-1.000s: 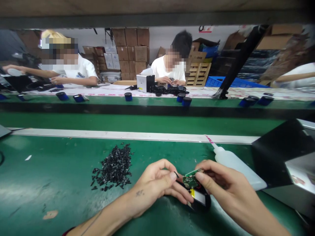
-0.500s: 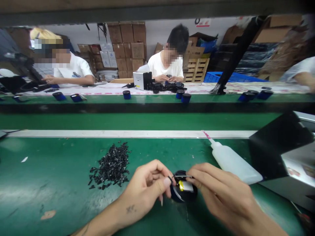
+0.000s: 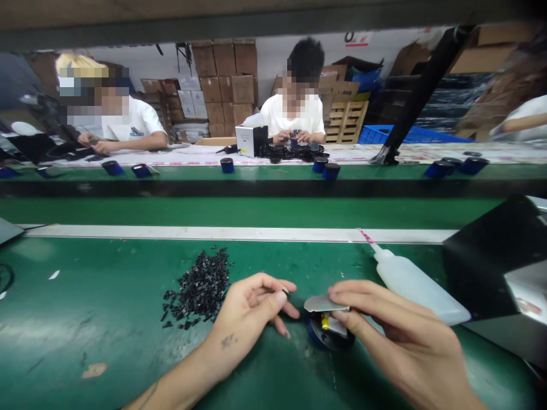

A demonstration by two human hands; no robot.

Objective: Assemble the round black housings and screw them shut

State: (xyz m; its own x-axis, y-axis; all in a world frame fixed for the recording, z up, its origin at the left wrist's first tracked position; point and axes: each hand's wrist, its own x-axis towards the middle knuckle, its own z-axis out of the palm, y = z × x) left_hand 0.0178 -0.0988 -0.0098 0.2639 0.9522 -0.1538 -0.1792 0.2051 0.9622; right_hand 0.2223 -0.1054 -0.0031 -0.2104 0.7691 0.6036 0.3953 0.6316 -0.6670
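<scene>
My right hand [image 3: 397, 319] pinches a thin, flat grey plate [image 3: 321, 304], tilted above a round dark-blue housing [image 3: 325, 337]. Inside the housing lies a silver battery pack with yellow tape [image 3: 337, 326], partly covered by the plate and my fingers. To the left of the housing and apart from it, my left hand [image 3: 252, 313] has thumb and forefinger closed on a small black piece [image 3: 285, 292], while its other fingers are loosely bent. Beyond that hand, a pile of small black pieces [image 3: 200, 287] is spread on the green table.
A white squeeze bottle [image 3: 421, 287] lies at right beside a black and grey box-shaped device [image 3: 482, 250]. Behind a white strip [image 3: 171, 232], several blue round housings [image 3: 227, 165] line the far bench, where co-workers sit. A dark slanted post [image 3: 416, 97] rises there.
The plate has tipped up, showing its flat face over the housing. My left hand has drawn away from the housing to the left, still pinching the black piece. The view has shifted slightly.
</scene>
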